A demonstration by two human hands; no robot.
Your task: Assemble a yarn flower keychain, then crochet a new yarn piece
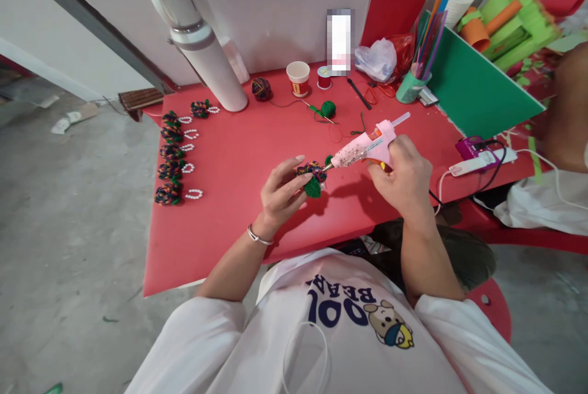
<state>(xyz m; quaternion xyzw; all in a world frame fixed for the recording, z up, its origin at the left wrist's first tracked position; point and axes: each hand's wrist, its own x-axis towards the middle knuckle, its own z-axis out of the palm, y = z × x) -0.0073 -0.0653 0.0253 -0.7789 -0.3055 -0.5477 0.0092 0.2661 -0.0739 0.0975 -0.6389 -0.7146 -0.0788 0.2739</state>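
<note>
Between the fingers of my left hand is a crocheted flower in dark multicoloured yarn, with a green crocheted leaf hanging at its lower side. My right hand is wrapped round the handle of a pink glue gun, a clear glue stick poking out of its back end. The gun's metal nozzle points left and down and meets the flower's right side; whether it touches cannot be made out. Along the table's left edge lie several similar crocheted flowers with white bead loops.
On the red table stand a white thermos, a paper cup, yarn balls, a crochet hook, orange-handled scissors and a pen cup. A green board and a power strip are right. Another person's arm shows there.
</note>
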